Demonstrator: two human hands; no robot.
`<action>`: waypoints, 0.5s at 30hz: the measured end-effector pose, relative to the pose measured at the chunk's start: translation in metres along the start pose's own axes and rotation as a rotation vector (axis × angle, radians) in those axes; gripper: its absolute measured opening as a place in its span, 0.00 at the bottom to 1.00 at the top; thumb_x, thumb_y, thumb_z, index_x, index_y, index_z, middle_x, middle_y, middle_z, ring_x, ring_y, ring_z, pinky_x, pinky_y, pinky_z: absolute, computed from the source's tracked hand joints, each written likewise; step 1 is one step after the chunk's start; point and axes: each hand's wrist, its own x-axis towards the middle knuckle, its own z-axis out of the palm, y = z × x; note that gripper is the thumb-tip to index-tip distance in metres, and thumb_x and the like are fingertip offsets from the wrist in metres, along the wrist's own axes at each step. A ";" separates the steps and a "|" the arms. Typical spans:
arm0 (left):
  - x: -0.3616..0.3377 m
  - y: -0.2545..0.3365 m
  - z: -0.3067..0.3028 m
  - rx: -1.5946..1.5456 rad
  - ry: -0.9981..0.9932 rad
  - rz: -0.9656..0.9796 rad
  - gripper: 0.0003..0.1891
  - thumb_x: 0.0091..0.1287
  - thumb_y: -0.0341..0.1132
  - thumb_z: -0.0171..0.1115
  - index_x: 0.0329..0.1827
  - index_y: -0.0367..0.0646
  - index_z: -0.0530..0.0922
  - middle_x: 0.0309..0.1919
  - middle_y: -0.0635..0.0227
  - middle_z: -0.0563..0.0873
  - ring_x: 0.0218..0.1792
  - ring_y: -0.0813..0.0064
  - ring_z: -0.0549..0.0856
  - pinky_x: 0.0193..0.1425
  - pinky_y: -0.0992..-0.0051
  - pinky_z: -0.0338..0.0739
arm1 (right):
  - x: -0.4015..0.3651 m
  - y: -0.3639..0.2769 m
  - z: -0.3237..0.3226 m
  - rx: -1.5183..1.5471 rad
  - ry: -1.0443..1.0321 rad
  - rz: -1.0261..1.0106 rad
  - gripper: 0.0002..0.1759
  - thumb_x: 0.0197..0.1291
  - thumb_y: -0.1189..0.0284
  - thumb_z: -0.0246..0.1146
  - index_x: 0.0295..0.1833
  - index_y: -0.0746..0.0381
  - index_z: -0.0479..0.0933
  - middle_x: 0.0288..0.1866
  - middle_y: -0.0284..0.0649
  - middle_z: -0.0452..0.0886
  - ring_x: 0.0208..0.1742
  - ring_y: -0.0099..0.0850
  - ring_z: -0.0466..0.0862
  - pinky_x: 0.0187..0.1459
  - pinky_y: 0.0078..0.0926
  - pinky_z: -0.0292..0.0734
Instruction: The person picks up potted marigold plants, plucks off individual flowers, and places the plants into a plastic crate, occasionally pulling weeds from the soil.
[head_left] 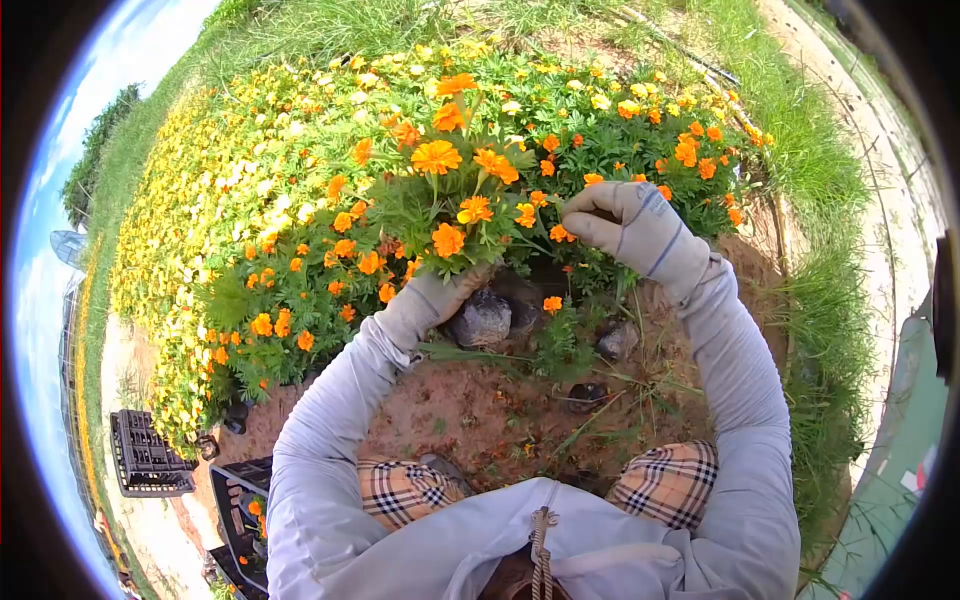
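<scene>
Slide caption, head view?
At a flower bed: gloved left hand below orange flowers, gloved right hand next to them.

A black crate on pale ground, green grass, a tree against sky

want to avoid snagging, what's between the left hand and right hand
In the head view, green foliage and orange flowers lie between the left hand and right hand.
</scene>
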 end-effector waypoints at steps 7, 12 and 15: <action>0.001 -0.011 0.029 0.807 -0.089 0.046 0.20 0.64 0.46 0.57 0.56 0.47 0.73 0.47 0.61 0.82 0.45 0.59 0.81 0.46 0.64 0.76 | -0.026 -0.036 0.006 0.140 0.172 -0.424 0.07 0.55 0.75 0.63 0.40 0.63 0.79 0.36 0.41 0.82 0.35 0.30 0.82 0.36 0.25 0.76; -0.004 0.018 0.037 0.892 -0.117 -0.189 0.19 0.61 0.48 0.59 0.51 0.49 0.76 0.44 0.61 0.82 0.43 0.59 0.82 0.43 0.63 0.76 | -0.029 -0.007 0.027 -0.255 0.245 -0.293 0.08 0.52 0.73 0.63 0.40 0.58 0.79 0.36 0.40 0.81 0.37 0.38 0.82 0.36 0.29 0.78; -0.004 0.010 0.041 1.020 -0.143 -0.143 0.17 0.62 0.47 0.56 0.50 0.50 0.77 0.42 0.61 0.83 0.40 0.60 0.82 0.41 0.63 0.76 | -0.030 -0.014 0.030 -0.331 0.358 -0.451 0.10 0.53 0.73 0.62 0.42 0.56 0.78 0.35 0.39 0.82 0.35 0.38 0.82 0.35 0.32 0.78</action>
